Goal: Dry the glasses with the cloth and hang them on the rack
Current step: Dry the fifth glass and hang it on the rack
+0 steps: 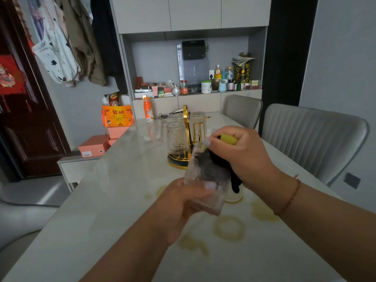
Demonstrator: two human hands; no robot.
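Table (114,200) pale marble, yellow ring stains (230,227); grey chairs (313,137) beside.

Soft, even daylight of moderate brightness was recorded, with no direct source visible. Shadows on the table (126,180) were faint and diffuse, and a pale sheen was noted on its far surface. The doorway (284,58) and the wooden door (24,119) were rendered dark. Motion blur was observed on the held glass (205,180) and the left hand (183,204). Wide-angle distortion was evident, verticals being bowed at the edges. Overall definition was found soft and compressed.
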